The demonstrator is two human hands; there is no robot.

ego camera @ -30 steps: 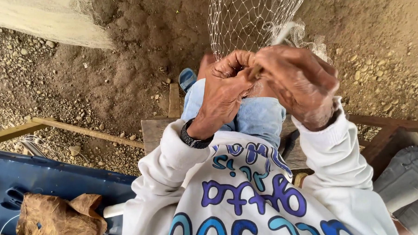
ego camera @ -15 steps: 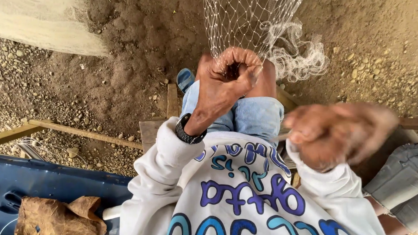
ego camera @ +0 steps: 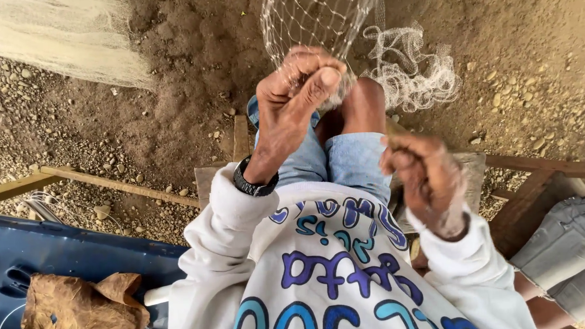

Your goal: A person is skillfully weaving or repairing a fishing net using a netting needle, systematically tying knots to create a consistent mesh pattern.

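Observation:
A pale mesh fishing net [ego camera: 313, 14] hangs down from above to my knees. My left hand [ego camera: 293, 93] is raised in front of my bare knee and pinches the net's lower edge between thumb and fingers. My right hand [ego camera: 422, 176] sits lower, beside my right thigh, with its fingers curled closed around a thin netting needle that is mostly hidden in the fist. A black wristwatch [ego camera: 251, 184] is on my left wrist. I wear a white printed sweatshirt and light blue shorts.
More net lies bunched on the dirt [ego camera: 412, 76]. I sit on a wooden bench [ego camera: 212, 180]. A blue plastic tub [ego camera: 62, 257] with a brown dried leaf [ego camera: 77, 308] stands at the lower left. Grey-trousered legs of another person [ego camera: 561, 252] are at the right.
My right hand has left the net, swung out to the right and come back to my right thigh. My left hand has lifted slightly with the net edge.

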